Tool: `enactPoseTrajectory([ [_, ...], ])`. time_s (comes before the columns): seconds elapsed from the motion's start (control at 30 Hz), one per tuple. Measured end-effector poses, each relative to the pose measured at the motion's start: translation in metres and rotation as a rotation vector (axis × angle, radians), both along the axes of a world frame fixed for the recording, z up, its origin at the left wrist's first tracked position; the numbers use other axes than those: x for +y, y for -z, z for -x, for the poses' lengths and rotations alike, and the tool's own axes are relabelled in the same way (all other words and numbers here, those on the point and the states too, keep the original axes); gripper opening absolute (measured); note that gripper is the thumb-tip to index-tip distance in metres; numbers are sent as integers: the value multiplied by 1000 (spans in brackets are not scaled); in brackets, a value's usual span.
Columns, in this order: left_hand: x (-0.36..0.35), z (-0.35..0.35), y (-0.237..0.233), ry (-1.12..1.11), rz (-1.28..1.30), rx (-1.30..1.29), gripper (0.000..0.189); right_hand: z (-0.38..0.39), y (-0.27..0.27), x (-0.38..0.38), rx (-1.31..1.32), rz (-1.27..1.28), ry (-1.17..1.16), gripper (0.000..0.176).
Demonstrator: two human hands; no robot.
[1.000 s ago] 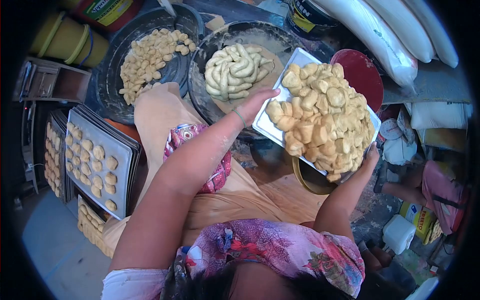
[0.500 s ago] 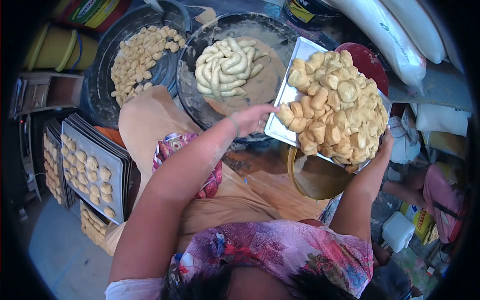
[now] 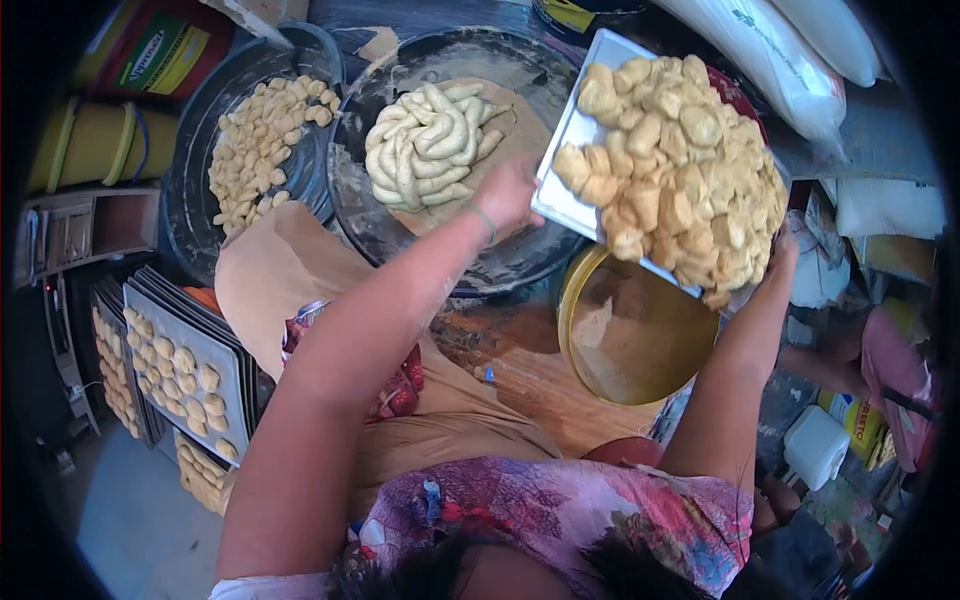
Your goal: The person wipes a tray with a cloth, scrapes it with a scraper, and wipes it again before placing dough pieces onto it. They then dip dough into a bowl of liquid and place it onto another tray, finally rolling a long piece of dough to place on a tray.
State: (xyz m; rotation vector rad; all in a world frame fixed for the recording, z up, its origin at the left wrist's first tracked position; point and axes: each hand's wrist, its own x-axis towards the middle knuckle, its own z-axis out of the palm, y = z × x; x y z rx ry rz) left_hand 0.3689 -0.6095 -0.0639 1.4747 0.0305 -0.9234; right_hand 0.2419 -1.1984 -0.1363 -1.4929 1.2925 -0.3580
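Two-handed grip on a heaped tray [image 3: 558,205]: left hand [image 3: 510,190] closed on its 8 o'clock edge, right hand [image 3: 782,255] clasping its 4 o'clock corner.
The tray is held in the air, with the dark pan [image 3: 347,210] at its 9 o'clock and the yellow bowl [image 3: 573,292] below at 6 o'clock. Dough pieces [image 3: 680,160] overtop the rim. Likely hazard: extra tilt, or a floury grip slipping, spills pieces beyond the bowl.

Overhead: the tray [image 3: 562,205], heaped with dough, is overhanging the yellow bowl [image 3: 640,350] and blocking its far half.
Front: dough ropes [image 3: 430,140] are filling the dark basin [image 3: 370,215]; only its floury margin is lying open.
Left: baking trays [image 3: 150,320] are crowding the floor.
Passage: bare board [image 3: 525,365] is lying open beside the bowl.
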Motion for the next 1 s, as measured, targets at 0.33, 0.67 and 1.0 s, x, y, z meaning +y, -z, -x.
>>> enactPoseTrajectory([
  [0.33,30,-33,-38,167,-36,-304,57,-67,60,-120,717,669,-221,72],
  [0.67,90,6,-25,288,-326,-307,45,-27,-87,62,-21,687,80,42],
  [1.0,115,29,11,606,-583,-452,47,98,-11,271,583,-291,-860,33],
])
